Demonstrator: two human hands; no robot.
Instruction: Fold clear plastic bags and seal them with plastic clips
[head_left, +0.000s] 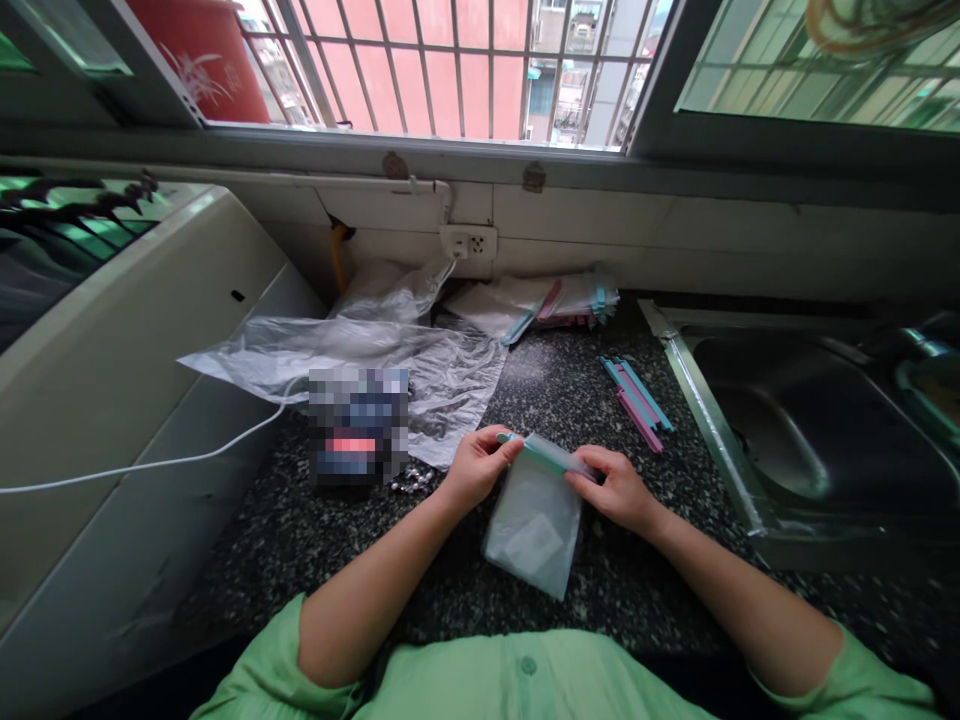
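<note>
A translucent plastic bag (pixel 534 525) hangs from my two hands above the dark speckled counter, tilted, with its lower end toward me. Along its top edge runs a teal bag clip (pixel 545 452). My left hand (pixel 482 467) pinches the clip's end at the bag's upper left corner, thumb against fingers. At the upper right corner my right hand (pixel 611 485) has its fingers closed on the top of the bag. Several loose teal and pink bag clips (pixel 636 400) lie beyond my right hand.
A steel sink (pixel 780 420) lies to the right. Behind are a stack of clipped bags (pixel 577 300) and crumpled clear plastic sheeting (pixel 450 380). A blurred-out object (pixel 358 425) sits left, near a white cable (pixel 150 470) and a cream appliance (pixel 165 300).
</note>
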